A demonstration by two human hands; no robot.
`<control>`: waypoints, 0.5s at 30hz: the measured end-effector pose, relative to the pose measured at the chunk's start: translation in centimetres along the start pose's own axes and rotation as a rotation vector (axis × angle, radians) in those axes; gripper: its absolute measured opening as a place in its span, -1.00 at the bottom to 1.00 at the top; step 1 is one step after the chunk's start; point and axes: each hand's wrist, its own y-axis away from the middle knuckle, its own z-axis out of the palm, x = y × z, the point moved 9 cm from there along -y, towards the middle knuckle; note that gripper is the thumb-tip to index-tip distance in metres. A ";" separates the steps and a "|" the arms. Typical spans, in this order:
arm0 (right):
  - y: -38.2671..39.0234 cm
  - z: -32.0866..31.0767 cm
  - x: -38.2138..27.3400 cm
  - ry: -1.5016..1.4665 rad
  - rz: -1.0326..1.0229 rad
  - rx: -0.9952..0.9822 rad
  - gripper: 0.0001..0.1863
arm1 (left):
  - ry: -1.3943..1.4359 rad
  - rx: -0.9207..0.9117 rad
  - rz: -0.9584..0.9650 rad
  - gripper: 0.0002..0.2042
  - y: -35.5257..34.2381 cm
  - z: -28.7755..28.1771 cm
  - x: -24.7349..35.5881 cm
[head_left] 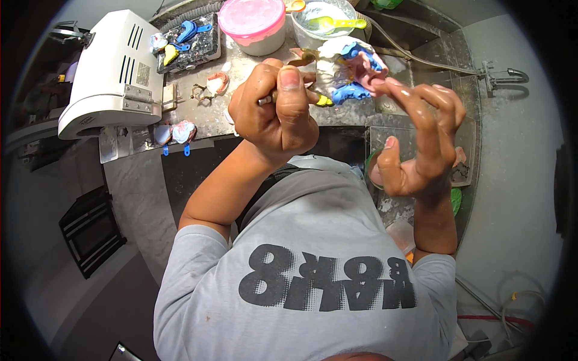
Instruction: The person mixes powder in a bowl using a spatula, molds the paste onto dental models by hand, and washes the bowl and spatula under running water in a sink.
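The left hand is clenching a metal spatula, while the right hand is pinching a blue dental impression tray (upper centre).

Both arms were raised; left hand fisted tight, right hand pinching with fingers spread

Two hands up: left hand, right hand. One blue impression tray with pink material between them, one metal spatula in the left fist. One white machine. One pink-lidded tub. One mixing bowl with one yellow spatula. One dark slab carrying several trays. Two small casts at the counter edge.
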 end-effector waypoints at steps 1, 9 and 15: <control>-0.1 -0.5 0.0 0.002 0.018 0.053 -0.36 | -0.008 -0.007 -0.006 -0.69 0.0 0.0 -0.1; -0.5 -0.4 -0.6 -0.164 -0.084 0.119 -0.41 | -0.008 0.007 0.074 -0.73 -0.2 0.0 0.6; -0.7 1.3 -0.5 -0.175 -0.114 0.049 -0.40 | -0.066 -0.014 0.136 -0.78 -0.5 0.4 0.9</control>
